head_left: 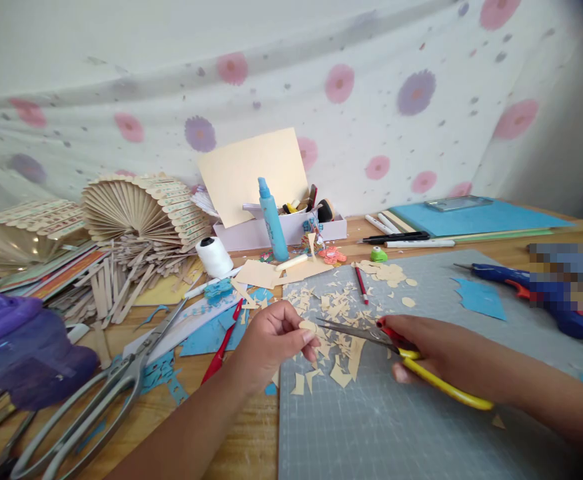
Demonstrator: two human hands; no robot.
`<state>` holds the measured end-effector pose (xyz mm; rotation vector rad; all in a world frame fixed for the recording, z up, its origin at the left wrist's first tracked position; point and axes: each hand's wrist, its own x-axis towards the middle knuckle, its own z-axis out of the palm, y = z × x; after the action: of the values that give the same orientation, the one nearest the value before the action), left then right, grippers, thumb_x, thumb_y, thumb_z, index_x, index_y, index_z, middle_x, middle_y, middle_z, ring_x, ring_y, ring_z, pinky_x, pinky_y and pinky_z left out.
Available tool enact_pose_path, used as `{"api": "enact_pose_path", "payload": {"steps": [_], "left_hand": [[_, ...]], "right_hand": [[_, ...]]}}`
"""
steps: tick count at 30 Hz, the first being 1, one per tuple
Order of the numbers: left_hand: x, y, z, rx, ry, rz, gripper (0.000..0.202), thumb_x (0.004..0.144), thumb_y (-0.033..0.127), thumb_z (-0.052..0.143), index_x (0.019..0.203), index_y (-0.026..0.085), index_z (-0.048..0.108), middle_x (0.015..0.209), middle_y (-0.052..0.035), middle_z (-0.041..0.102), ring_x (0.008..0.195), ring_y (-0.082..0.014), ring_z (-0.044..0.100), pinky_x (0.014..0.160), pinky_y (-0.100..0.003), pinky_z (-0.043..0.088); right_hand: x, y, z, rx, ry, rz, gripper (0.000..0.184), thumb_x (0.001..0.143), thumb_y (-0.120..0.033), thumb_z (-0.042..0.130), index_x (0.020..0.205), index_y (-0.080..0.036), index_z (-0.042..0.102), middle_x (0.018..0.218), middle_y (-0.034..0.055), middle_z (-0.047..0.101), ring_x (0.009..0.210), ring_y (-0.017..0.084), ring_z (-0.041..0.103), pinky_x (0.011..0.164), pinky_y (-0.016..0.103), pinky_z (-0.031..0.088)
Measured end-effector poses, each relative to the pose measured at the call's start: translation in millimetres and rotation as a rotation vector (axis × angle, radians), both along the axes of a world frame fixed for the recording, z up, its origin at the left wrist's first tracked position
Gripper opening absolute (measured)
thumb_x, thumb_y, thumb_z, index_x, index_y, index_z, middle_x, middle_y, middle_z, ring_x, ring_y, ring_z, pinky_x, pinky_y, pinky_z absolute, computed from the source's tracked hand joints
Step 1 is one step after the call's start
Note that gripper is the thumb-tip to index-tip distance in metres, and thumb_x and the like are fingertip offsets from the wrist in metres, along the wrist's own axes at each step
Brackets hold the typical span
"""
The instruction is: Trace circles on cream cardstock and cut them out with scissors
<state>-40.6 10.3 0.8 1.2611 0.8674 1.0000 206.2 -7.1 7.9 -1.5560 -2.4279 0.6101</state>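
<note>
Between the thumb and fingers of my left hand [284, 339] is a small cream paper piece [308, 327] with a rounded edge. My right hand [434, 350] grips a pair of scissors [438, 388] with yellow handles. Their blades point left, and the tips come close to the paper piece; whether they touch it I cannot tell. Below both hands, cream paper scraps [338, 307] lie scattered over a grey cutting mat [331, 440]. Farther back on the mat is a group of cut cream paper rounds [386, 272].
Large grey-handled scissors [138, 373] and a purple container [26, 347] stand at left, near folded stick fans [131, 207]. A blue bottle [274, 223] and thread spool [214, 257] are behind. A red pencil [362, 285] and blue glue gun [536, 290] lie rightward.
</note>
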Motion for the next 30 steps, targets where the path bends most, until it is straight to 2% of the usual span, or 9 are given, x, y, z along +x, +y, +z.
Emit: {"api": "enact_pose_path", "payload": {"steps": [4,8,11,16,22,26,30], "left_hand": [[2.3,-1.9,1.0,-0.007,-0.070,0.019,0.023,0.062,0.017,0.066,0.068,0.017,0.044,0.050,0.0054,0.059,0.048,-0.0101,0.059,0.045,-0.018,0.043],[4.5,-2.9,1.4,-0.011,-0.078,0.022,0.019,0.066,0.016,0.063,0.077,0.017,0.048,0.058,0.0029,0.062,0.052,-0.0105,0.060,0.051,-0.021,0.046],[5.6,-3.2,1.2,-0.030,-0.104,0.033,0.015,0.069,0.017,0.061,0.074,0.016,0.048,0.061,0.0029,0.063,0.055,-0.0107,0.061,0.057,-0.023,0.048],[9.3,-5.1,0.1,-0.075,-0.141,0.054,0.021,0.068,0.024,0.065,0.073,0.016,0.046,0.065,0.0043,0.063,0.057,-0.0118,0.063,0.060,-0.024,0.048],[17.0,-12.3,1.3,-0.067,-0.015,0.087,0.025,0.070,0.031,0.063,0.074,0.016,0.043,0.070,-0.0012,0.067,0.056,-0.0128,0.063,0.060,-0.026,0.047],[17.5,-14.4,4.5,-0.006,0.025,0.155,0.023,0.072,0.032,0.060,0.073,0.017,0.043,0.073,-0.0005,0.067,0.054,-0.0112,0.062,0.059,-0.024,0.046],[17.7,-16.3,6.5,-0.010,0.029,0.193,0.023,0.070,0.032,0.062,0.072,0.017,0.044,0.066,0.0023,0.064,0.053,-0.0118,0.062,0.057,-0.024,0.045]], "right_hand": [[-8.1,2.1,-2.2,-0.081,0.006,-0.018,0.019,0.071,-0.037,0.056,0.080,-0.020,0.054,0.073,0.0032,0.058,0.065,0.019,0.052,0.058,0.028,0.041],[-11.4,2.0,-0.2,-0.127,0.001,-0.005,0.018,0.070,-0.036,0.056,0.076,-0.019,0.051,0.071,0.0027,0.057,0.064,0.018,0.050,0.056,0.027,0.038],[-11.5,2.5,-0.9,-0.142,-0.012,-0.009,0.019,0.071,-0.037,0.055,0.076,-0.019,0.051,0.071,0.0023,0.056,0.064,0.018,0.049,0.056,0.027,0.037],[-11.6,2.0,-4.8,-0.112,0.008,0.008,0.019,0.070,-0.036,0.056,0.078,-0.020,0.052,0.072,0.0014,0.057,0.064,0.017,0.050,0.055,0.025,0.036],[-11.9,3.9,-4.7,-0.109,0.065,-0.015,0.014,0.071,-0.033,0.055,0.074,-0.020,0.052,0.070,0.0002,0.057,0.064,0.016,0.050,0.055,0.023,0.034],[-8.7,6.2,-2.6,-0.078,0.035,-0.056,0.015,0.073,-0.034,0.052,0.069,-0.019,0.049,0.066,0.0002,0.055,0.062,0.016,0.048,0.054,0.023,0.034],[-10.7,2.7,-1.6,-0.124,0.046,0.007,0.013,0.071,-0.031,0.054,0.069,-0.020,0.050,0.066,-0.0013,0.054,0.061,0.015,0.047,0.052,0.022,0.032]]}}
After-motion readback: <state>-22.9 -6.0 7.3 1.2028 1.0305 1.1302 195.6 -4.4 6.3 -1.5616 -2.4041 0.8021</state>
